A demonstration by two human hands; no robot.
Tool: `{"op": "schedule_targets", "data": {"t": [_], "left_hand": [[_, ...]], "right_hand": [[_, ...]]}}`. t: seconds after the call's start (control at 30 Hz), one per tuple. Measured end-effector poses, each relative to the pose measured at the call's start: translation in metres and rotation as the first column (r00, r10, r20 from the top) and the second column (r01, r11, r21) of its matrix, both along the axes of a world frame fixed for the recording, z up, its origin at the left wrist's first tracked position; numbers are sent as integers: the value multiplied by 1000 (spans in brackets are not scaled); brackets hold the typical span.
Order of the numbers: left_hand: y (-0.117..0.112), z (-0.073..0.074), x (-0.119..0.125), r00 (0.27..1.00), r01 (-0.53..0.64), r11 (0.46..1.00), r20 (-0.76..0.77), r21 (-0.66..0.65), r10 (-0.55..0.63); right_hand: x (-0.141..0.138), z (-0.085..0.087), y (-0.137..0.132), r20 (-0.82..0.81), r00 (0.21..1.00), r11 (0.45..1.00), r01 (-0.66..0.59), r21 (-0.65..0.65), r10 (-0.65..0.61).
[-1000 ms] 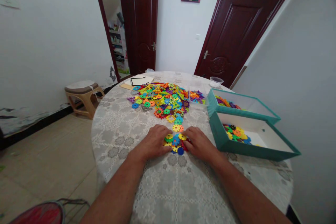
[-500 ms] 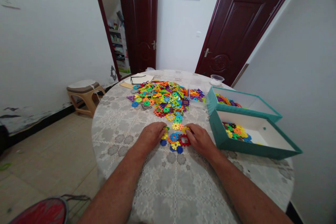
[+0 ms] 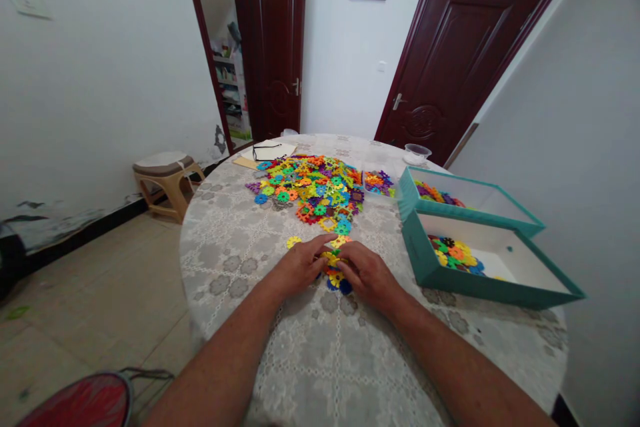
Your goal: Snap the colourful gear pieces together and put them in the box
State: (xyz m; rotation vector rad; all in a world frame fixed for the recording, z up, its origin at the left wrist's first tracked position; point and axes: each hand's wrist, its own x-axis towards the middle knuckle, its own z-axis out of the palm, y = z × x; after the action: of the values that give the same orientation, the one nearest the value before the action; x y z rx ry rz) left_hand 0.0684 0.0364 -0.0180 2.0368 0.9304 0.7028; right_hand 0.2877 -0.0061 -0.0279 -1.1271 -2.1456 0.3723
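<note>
My left hand (image 3: 299, 265) and my right hand (image 3: 365, 273) rest close together on the round lace-covered table (image 3: 240, 247), fingers curled in around a small cluster of colourful flower-shaped plastic discs (image 3: 334, 268). Both hands press on or pinch these discs; exactly which disc each holds is hidden by the fingers. One yellow disc (image 3: 293, 241) lies loose just left of my left hand. A large heap of the same discs (image 3: 310, 188) lies farther back on the table.
Two teal boxes with white insides stand at the right: the near one (image 3: 480, 267) and the far one (image 3: 465, 197), each holding some discs. Glasses on paper (image 3: 267, 150) and a small clear bowl (image 3: 416, 153) sit at the back. A stool (image 3: 165, 177) stands left.
Both hands have drawn together over the small cluster, closing the gap between them. A yellow disc now lies loose to the left.
</note>
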Motion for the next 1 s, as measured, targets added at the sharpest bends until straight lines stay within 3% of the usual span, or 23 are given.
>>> {"op": "schedule_targets", "data": {"t": [0.17, 0.3, 0.4, 0.5, 0.6, 0.67, 0.77, 0.87, 1.0], "left_hand": [[-2, 1, 0, 999, 34, 999, 19, -31, -34], [-2, 3, 1, 996, 74, 996, 56, -52, -71], [0, 5, 1, 991, 102, 994, 93, -28, -99], [5, 6, -2, 993, 7, 1000, 116, -25, -4], [14, 3, -10, 970, -242, 965, 35, 100, 239], [20, -1, -16, 908, -387, 888, -67, 247, 414], [23, -4, -23, 775, -447, 798, -270, 404, 571], [19, -4, -24, 680, -394, 800, -441, 453, 585], [11, -1, -19, 699, -291, 849, -508, 441, 504]], "right_hand": [[-1, -4, 0, -12, 999, 999, 46, -6, -47], [-3, 0, -2, 74, 997, 1000, -5, -9, 6], [-4, 4, -3, 100, 995, 999, 24, 27, -26], [-2, 12, -4, 91, 990, 991, 95, 92, -104], [9, 27, -6, 29, 979, 960, 193, 204, -203], [23, 39, -9, -25, 959, 915, 277, 294, -282], [50, 57, -12, -63, 884, 795, 446, 412, -463], [81, 65, -12, -58, 760, 648, 588, 484, -647], [115, 59, -9, 46, 609, 539, 661, 522, -791]]}}
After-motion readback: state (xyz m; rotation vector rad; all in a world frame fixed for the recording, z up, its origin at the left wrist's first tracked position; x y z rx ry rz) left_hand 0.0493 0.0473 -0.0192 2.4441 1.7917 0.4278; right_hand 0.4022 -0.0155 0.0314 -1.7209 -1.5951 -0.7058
